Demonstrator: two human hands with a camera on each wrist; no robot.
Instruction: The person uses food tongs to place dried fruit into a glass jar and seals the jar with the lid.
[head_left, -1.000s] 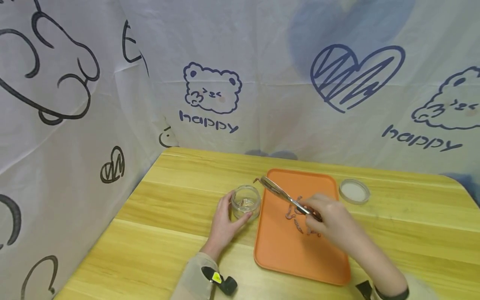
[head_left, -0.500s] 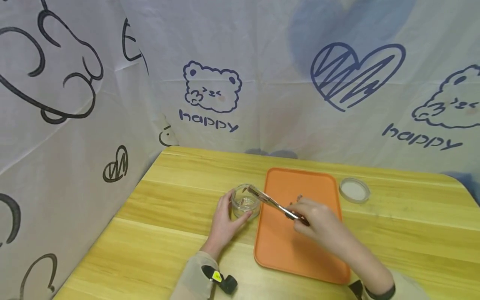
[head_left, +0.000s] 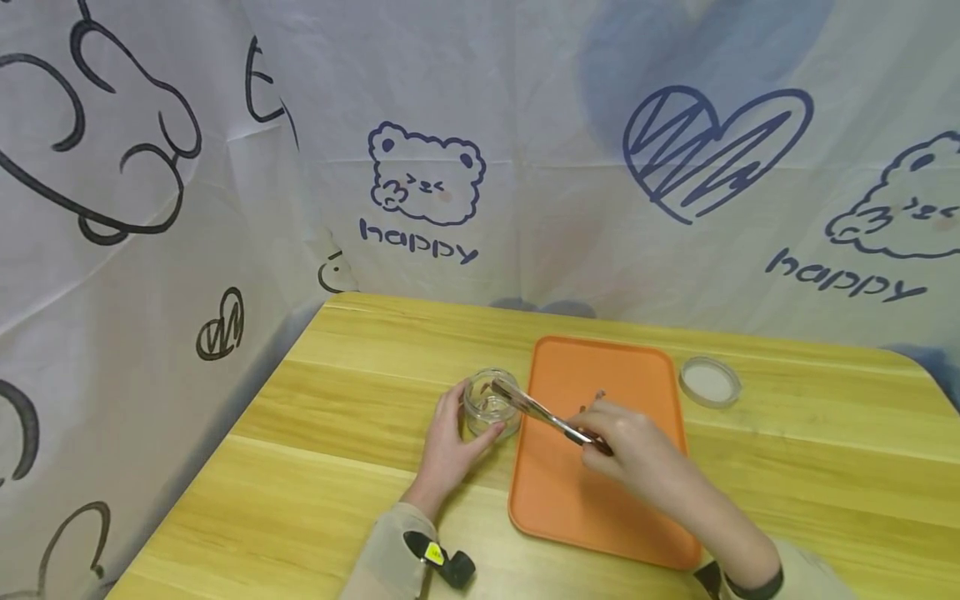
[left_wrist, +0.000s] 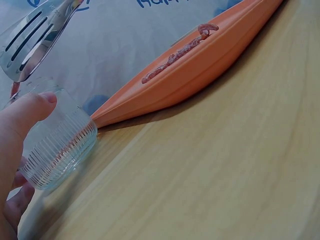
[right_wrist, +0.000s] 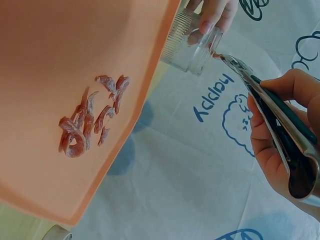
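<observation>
My left hand (head_left: 441, 457) holds a clear glass jar (head_left: 492, 410) by its side, fingers and thumb around it; its ribbed wall shows in the left wrist view. My right hand (head_left: 628, 442) grips metal tongs (head_left: 546, 417) with a slotted head (left_wrist: 39, 44). Between the tong tips is a small reddish strip of dried meat (right_wrist: 216, 55), at the jar's mouth. Several more meat strips (right_wrist: 89, 122) lie on the orange tray (head_left: 573, 517); in the head view the right hand hides most of them. A reddish piece shows through the jar wall.
A round, shallow lid (head_left: 709, 382) lies on the wooden table (head_left: 315, 467), right of the tray. White cloth (head_left: 540, 208) with drawings hangs behind the table and on the left.
My right hand has moved left, bringing the tong tips and meat strip from beyond the jar to over its mouth, then slightly lower. My left hand keeps its place on the jar.
</observation>
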